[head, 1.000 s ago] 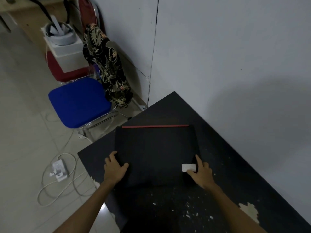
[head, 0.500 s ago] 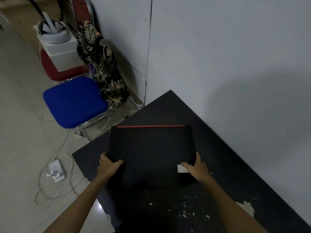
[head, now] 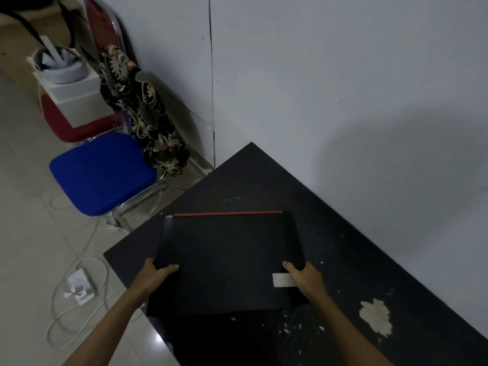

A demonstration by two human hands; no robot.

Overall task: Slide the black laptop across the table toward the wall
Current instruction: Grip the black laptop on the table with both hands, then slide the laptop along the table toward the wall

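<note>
- Closed black laptop (head: 227, 260) lies on the black table (head: 356, 260), its red-striped edge at 12 o'clock.
- Left hand (head: 154, 276) clasps its 8 o'clock side, thumb on top.
- Right hand (head: 306, 280) clasps its 4 o'clock side.
- At 10 o'clock, white box (head: 75, 97) carries a headset-like item (head: 59, 66).

**A plain office or study corner**

The place looks like a simple office room, perhaps a spare one. A black worktop (head: 369, 260) with chipped paint stands against a bare grey wall (head: 343, 88). On the left, two padded chairs with chrome legs, a blue one (head: 103, 173) and a red one (head: 79, 125), stand on a pale tiled floor (head: 26, 233). A white charger with cable (head: 79, 285) lies there.
</note>
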